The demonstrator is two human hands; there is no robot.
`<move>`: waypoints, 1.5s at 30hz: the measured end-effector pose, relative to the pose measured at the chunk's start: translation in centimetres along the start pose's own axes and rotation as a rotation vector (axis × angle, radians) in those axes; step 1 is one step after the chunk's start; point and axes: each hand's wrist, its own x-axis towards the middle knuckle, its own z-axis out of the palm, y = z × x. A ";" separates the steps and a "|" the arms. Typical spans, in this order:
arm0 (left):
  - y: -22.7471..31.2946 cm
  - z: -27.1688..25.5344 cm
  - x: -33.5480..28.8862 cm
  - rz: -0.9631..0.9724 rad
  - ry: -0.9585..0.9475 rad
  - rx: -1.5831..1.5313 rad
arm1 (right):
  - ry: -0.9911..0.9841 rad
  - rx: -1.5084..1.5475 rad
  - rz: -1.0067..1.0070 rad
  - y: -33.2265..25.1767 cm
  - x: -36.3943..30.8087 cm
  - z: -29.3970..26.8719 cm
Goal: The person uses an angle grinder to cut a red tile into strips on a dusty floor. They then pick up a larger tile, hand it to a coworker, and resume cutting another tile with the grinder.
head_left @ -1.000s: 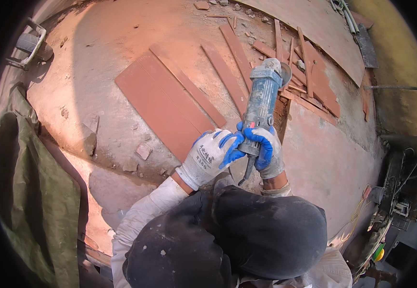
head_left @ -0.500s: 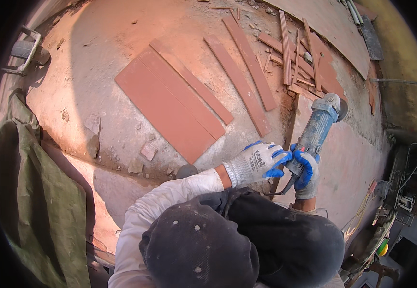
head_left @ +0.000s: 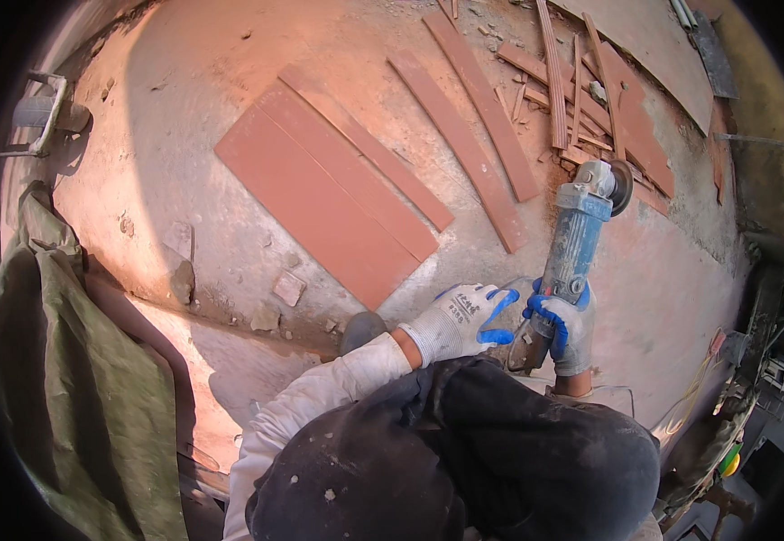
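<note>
Both my hands wear white gloves with blue fingers. My right hand (head_left: pixel 571 329) is wrapped round the rear body of a blue angle grinder (head_left: pixel 574 239), whose metal head and dark disc point away from me. To the left of the grinder, my left hand (head_left: pixel 462 320) is empty, with thumb and fingers apart. Beyond it, a wide reddish-brown tile (head_left: pixel 320 194) lies on the dusty ground, a lengthwise line running along it. A narrow strip (head_left: pixel 369 149) of the same colour lies along the tile's far right side.
Two more long strips (head_left: pixel 458 149) lie right of the tile. A heap of cut strips and broken pieces (head_left: pixel 581 108) is at the far right. Green tarpaulin (head_left: pixel 76 379) hangs at the left. Stone chunks (head_left: pixel 289 288) sit near my shoe (head_left: pixel 362 332). Cluttered equipment (head_left: pixel 762 379) stands at the right edge.
My left hand has come away from the grinder's rear end, and its fingers have spread. The grinder has swung slightly more upright in my right hand.
</note>
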 end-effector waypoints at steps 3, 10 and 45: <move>-1.1 -0.1 -1.7 -0.075 -0.019 0.004 | 0.045 -0.031 -0.010 0.4 0.7 -2.0; -1.6 1.0 -1.3 -0.048 -0.067 0.017 | 0.069 0.208 0.044 3.4 0.4 -3.6; -13.9 -1.9 -11.7 -0.920 0.978 -0.486 | 0.990 -0.994 0.120 15.5 7.3 -22.0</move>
